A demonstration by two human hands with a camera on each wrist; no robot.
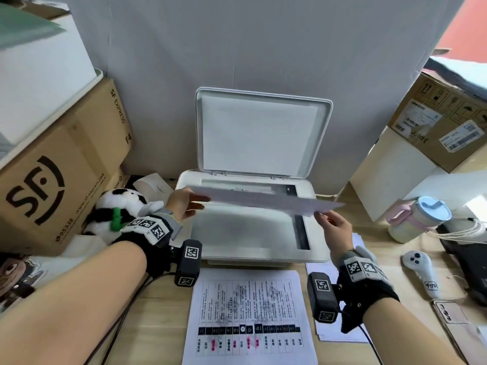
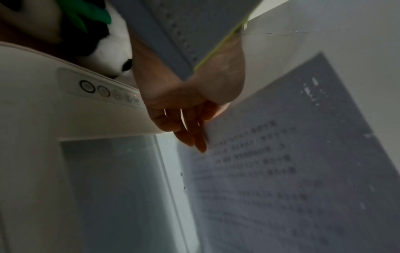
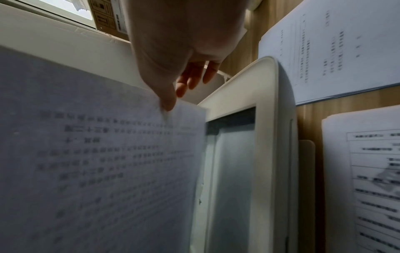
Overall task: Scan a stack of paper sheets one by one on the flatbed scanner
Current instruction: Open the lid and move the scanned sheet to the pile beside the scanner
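Note:
A white flatbed scanner (image 1: 313,192) stands mid-desk with its lid (image 1: 261,133) raised against the wall and its glass (image 1: 245,230) bare. I hold one sheet of paper (image 1: 263,200) level above the glass, printed side down. My left hand (image 1: 188,204) pinches its left edge. My right hand (image 1: 329,219) pinches its near right corner. The left wrist view shows the sheet's printed underside (image 2: 281,162) and the scanner's buttons (image 2: 103,91). The right wrist view shows the same sheet (image 3: 97,162) over the glass (image 3: 233,171). A printed stack (image 1: 249,317) lies in front of the scanner.
Cardboard boxes (image 1: 58,180) and a panda plush (image 1: 118,209) crowd the left. More boxes (image 1: 442,122), a lidded cup (image 1: 416,219), a white controller (image 1: 421,270) and a dark object (image 1: 466,259) fill the right. Another paper pile (image 1: 334,330) lies under my right wrist.

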